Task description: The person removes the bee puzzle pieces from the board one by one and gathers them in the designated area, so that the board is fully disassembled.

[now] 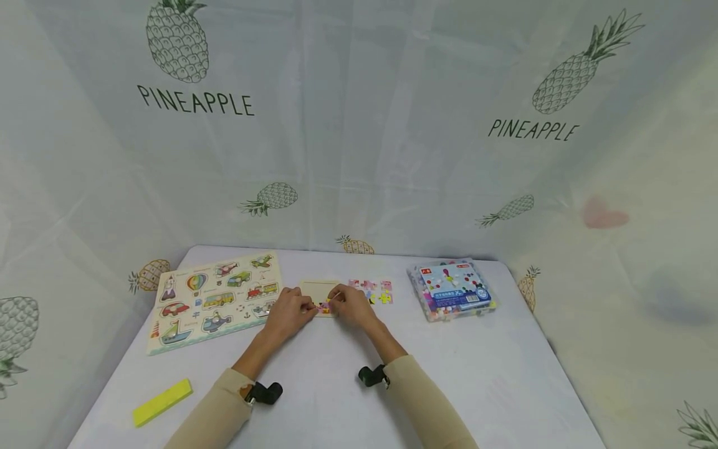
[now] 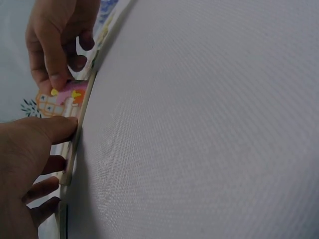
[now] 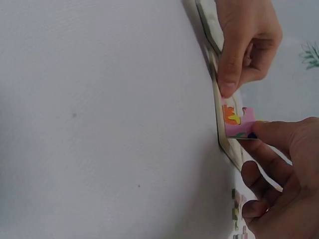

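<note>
A small wooden puzzle board [image 1: 319,290] lies toward the back of the table, with pink and yellow jigsaw pieces at its near side. My left hand [image 1: 290,312] grips the board's left end, its thumb [image 2: 64,128] at the near rim and the other fingers curled over the board. From the right, my right hand [image 1: 352,305] pinches a pink puzzle piece [image 3: 244,127] between thumb and fingers, tilted up off the board. An orange-and-yellow picture [image 3: 231,115] shows beside the left thumb. Both hands partly hide the board.
Loose jigsaw pieces [image 1: 385,290] lie just right of the board. A large vehicle puzzle [image 1: 196,315] stretches out at the left, close to my left hand. At the back right sits a clear plastic box [image 1: 455,290] with a blue label. A yellow bar [image 1: 162,403] lies front left.
</note>
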`<action>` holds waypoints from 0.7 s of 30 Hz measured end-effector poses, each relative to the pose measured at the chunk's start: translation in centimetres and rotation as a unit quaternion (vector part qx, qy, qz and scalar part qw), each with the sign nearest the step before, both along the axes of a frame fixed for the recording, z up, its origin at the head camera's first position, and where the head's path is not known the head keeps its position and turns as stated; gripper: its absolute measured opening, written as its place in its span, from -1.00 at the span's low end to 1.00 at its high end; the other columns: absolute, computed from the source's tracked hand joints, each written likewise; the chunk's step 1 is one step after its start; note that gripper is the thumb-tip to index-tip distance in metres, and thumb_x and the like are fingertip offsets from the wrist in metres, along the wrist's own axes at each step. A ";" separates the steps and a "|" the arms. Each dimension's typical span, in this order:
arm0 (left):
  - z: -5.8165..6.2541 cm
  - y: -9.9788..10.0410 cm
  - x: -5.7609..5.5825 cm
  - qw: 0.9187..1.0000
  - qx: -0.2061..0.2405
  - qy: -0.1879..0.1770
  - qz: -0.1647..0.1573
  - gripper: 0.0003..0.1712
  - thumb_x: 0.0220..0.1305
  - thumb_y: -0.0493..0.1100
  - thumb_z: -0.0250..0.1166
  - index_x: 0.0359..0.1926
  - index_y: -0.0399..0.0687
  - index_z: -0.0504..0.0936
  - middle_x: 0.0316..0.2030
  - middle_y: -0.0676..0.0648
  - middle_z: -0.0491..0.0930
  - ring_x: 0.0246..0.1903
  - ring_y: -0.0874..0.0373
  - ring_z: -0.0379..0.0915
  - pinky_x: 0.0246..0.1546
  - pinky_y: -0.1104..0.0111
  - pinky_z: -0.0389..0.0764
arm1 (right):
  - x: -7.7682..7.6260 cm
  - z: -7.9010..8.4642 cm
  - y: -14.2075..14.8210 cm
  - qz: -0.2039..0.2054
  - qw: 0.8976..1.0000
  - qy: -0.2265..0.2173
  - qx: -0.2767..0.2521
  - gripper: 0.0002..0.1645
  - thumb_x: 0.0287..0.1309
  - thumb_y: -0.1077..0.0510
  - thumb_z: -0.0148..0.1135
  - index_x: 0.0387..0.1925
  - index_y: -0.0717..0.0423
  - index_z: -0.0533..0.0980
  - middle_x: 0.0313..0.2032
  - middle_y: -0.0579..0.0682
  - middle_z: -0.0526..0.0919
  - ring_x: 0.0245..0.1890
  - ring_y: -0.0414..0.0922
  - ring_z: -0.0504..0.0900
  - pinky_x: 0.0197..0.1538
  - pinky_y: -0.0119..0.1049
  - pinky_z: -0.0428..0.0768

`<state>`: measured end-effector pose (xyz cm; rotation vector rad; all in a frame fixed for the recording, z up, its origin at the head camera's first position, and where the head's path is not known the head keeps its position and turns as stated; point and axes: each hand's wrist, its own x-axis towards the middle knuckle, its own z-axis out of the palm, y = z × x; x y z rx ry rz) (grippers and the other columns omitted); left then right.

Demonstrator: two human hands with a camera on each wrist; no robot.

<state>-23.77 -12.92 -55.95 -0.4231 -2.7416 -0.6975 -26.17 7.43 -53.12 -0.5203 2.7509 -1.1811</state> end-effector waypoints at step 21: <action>-0.2 0.1 0.1 1.000 0.018 -0.007 -0.007 -0.80 0.13 -0.08 0.53 -0.55 0.08 0.71 -0.53 0.06 0.38 -0.16 -0.08 0.46 -0.33 0.20 0.45 | -0.2 -1.0 6.6 -0.062 0.997 -0.003 -0.037 -0.91 0.30 0.16 0.27 -0.20 0.03 0.66 -0.38 -0.10 0.72 -0.45 -0.23 0.55 -0.38 -0.32 0.50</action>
